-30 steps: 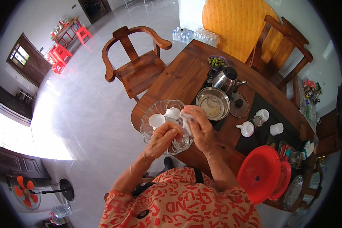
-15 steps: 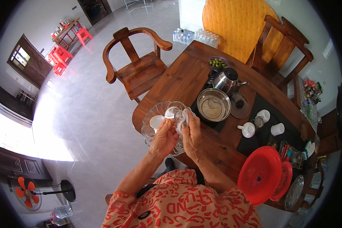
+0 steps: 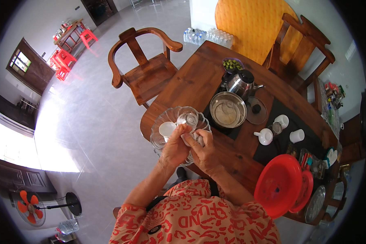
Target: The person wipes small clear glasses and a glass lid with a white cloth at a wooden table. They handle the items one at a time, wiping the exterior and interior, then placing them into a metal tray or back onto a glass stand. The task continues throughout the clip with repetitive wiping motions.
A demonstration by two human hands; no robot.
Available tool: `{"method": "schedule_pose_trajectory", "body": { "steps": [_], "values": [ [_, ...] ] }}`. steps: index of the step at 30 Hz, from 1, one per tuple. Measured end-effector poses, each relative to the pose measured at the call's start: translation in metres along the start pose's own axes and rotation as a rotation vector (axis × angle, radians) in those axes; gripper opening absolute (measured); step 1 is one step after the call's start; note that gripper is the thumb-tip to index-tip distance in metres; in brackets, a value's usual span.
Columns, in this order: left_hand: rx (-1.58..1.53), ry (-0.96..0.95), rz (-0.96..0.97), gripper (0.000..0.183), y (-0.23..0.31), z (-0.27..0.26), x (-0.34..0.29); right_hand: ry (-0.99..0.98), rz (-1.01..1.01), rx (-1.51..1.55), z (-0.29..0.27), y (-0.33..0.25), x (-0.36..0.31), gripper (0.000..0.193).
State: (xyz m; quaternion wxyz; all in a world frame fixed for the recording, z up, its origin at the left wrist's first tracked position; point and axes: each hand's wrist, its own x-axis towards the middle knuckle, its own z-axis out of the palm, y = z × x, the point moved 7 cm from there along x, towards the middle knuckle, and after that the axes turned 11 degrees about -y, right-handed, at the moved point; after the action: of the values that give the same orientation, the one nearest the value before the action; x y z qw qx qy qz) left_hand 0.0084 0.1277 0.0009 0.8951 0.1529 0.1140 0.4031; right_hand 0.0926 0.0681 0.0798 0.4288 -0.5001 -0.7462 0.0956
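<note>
My hands meet above a clear glass bowl (image 3: 154, 137) with a scalloped rim at the table's near left corner. Bunched in my right hand (image 3: 207, 153) is a crumpled white cloth (image 3: 198, 139). My left hand (image 3: 175, 149) is closed, its fingertips pressed against my right fingers; what it pinches is hidden. In the bowl are a white cup (image 3: 166, 128) and a clear glass cup (image 3: 188, 118), just beyond my fingers. The bowl's near part is covered by my hands.
Right of the bowl stand a steel pot (image 3: 227, 110), a kettle (image 3: 240, 84), a glass lid (image 3: 256, 110) and a small white teapot (image 3: 265, 137). A red basin (image 3: 277, 185) leans at the near right. A wooden armchair (image 3: 148, 79) stands left of the table.
The cloth was draped over the glass cup's right side; now it is bunched lower between my fingers, and the glass cup shows clear. Both hands have drawn slightly nearer to me.
</note>
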Motion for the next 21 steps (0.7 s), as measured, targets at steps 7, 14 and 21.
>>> {"method": "schedule_pose_trajectory", "body": {
  "steps": [7,14,21],
  "values": [
    [0.221,0.046,-0.063,0.018,-0.004,0.009,-0.009,0.022,0.222,0.019,-0.030,0.029,-0.019,0.038],
    [0.455,0.096,-0.049,0.016,-0.013,0.007,0.002,0.059,0.398,-0.018,-0.045,0.066,-0.066,0.032],
    [0.719,0.031,-0.059,0.019,-0.039,0.018,0.016,-0.197,0.511,0.063,-0.007,0.102,-0.112,0.051]
  ]
}}
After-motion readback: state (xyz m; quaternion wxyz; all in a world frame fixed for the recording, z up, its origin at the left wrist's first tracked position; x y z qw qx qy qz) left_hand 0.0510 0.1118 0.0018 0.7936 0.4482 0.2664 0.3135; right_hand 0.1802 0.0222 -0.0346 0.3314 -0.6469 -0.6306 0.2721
